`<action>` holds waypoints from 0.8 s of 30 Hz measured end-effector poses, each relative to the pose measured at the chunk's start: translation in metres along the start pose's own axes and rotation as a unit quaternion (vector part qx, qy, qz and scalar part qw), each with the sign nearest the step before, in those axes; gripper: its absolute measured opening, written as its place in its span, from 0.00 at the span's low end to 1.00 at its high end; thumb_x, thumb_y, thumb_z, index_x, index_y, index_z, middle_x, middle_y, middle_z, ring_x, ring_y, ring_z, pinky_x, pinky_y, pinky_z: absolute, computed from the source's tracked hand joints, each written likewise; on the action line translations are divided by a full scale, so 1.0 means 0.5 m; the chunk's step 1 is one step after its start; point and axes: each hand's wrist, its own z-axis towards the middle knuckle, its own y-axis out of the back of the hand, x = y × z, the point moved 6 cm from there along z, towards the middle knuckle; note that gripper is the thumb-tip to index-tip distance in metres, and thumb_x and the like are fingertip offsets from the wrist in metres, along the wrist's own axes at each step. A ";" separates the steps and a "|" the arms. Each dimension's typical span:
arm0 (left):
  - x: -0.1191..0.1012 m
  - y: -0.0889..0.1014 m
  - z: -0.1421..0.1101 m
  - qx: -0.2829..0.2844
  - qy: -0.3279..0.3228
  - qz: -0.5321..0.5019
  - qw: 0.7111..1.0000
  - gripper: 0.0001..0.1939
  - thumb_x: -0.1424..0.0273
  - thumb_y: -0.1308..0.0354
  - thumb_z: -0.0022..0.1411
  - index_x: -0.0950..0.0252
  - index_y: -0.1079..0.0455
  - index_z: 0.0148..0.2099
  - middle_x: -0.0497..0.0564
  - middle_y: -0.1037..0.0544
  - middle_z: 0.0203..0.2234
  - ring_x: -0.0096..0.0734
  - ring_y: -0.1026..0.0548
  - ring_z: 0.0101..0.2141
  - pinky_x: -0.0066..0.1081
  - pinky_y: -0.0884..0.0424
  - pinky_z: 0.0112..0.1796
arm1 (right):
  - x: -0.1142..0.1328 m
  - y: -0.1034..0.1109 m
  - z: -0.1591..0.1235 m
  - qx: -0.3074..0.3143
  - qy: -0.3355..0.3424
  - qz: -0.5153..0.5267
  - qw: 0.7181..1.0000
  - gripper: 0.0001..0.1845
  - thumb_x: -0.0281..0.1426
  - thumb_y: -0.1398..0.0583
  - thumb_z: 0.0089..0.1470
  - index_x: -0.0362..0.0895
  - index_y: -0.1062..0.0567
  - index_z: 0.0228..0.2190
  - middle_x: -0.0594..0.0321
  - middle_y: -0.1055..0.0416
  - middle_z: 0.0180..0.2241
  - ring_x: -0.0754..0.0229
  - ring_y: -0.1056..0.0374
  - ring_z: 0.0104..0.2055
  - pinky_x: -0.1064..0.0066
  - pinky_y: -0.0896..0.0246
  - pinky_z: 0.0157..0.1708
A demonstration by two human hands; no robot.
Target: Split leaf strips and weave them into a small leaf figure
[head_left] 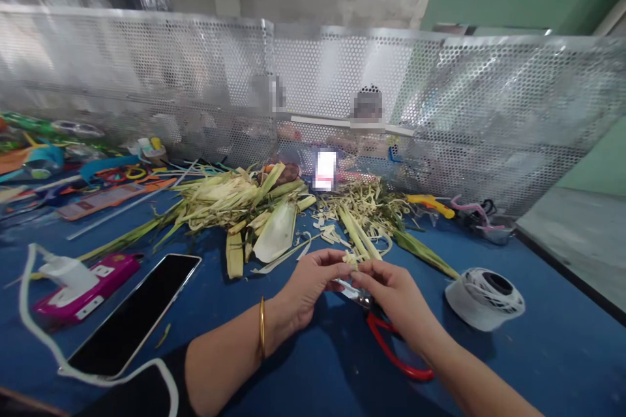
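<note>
Near the middle of the blue table, my left hand [308, 287] and my right hand [398, 290] meet with their fingertips closed around a small pale yellow plaited piece of plant strip [351, 260]. A gold bangle [263, 328] circles my left wrist. Scissors with red handles [398, 358] show below my right hand, with their blades pointing toward my left hand. Whether my fingers touch the scissors I cannot tell. Just beyond my hands lie a broad pale husk [276, 232] and a tangle of shredded strips [374, 212].
A black-screened phone [139, 309] and a magenta power strip [105, 273] with a white cable lie at left. A white spool [482, 300] stands at right. Long leaves [215, 199] are heaped behind. A perforated metal screen [210, 85] closes off the back, with people beyond.
</note>
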 end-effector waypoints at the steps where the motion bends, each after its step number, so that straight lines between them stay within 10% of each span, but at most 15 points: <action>1: -0.001 0.000 0.001 0.009 0.004 0.004 1.000 0.14 0.69 0.30 0.41 0.66 0.28 0.32 0.46 0.26 0.24 0.25 0.29 0.26 0.26 0.35 0.29 | 0.001 -0.004 0.003 -0.003 0.007 0.005 1.000 0.17 0.44 0.39 0.46 0.42 0.27 0.21 0.64 0.30 0.21 0.62 0.37 0.25 0.72 0.45 0.26; 12: 0.003 -0.017 -0.003 -0.003 -0.080 0.041 0.996 0.11 0.66 0.33 0.45 0.67 0.30 0.23 0.44 0.31 0.16 0.22 0.36 0.20 0.26 0.38 0.27 | -0.027 -0.018 -0.027 -0.035 0.023 0.065 0.997 0.17 0.42 0.38 0.47 0.43 0.28 0.17 0.64 0.32 0.20 0.61 0.39 0.27 0.71 0.45 0.29; 24: 0.020 -0.022 0.003 0.057 0.019 -0.028 0.998 0.15 0.63 0.29 0.40 0.67 0.29 0.25 0.46 0.28 0.19 0.22 0.34 0.21 0.26 0.37 0.27 | -0.020 -0.009 -0.030 -0.009 -0.018 0.146 0.989 0.16 0.42 0.34 0.43 0.42 0.25 0.18 0.63 0.29 0.21 0.62 0.37 0.27 0.71 0.44 0.30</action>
